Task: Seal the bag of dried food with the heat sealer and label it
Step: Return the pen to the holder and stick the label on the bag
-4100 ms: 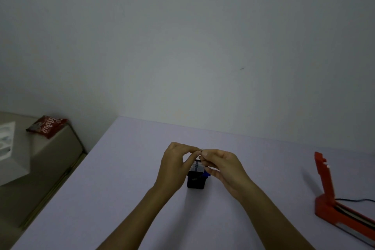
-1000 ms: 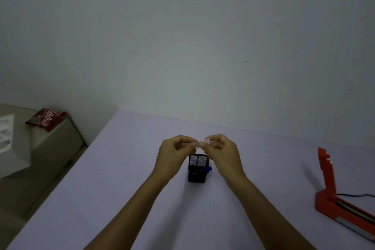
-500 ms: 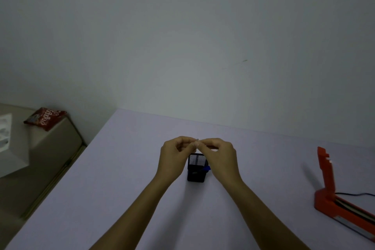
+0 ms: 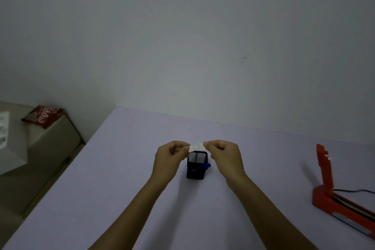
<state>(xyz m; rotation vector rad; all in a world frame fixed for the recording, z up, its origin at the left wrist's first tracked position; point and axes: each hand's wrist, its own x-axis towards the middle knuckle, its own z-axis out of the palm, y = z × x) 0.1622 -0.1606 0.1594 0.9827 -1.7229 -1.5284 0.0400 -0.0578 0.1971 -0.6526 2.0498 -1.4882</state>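
Orange-red heat sealer [image 4: 332, 193] cut off at frame's right and lower-right edge; its black cable [image 4: 353, 190] exits right. White box [image 4: 8, 142] clipped at left edge. Small white label [image 4: 196, 146] mostly hidden by pinching fingertips [image 4: 185, 149]. Red snack bag [image 4: 43, 116] print unreadable.

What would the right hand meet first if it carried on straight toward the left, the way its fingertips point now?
Probably the left hand: the right hand and it pinch opposite ends of one small white label, above the black mesh pen holder. Depth looks matched, though one view cannot confirm.
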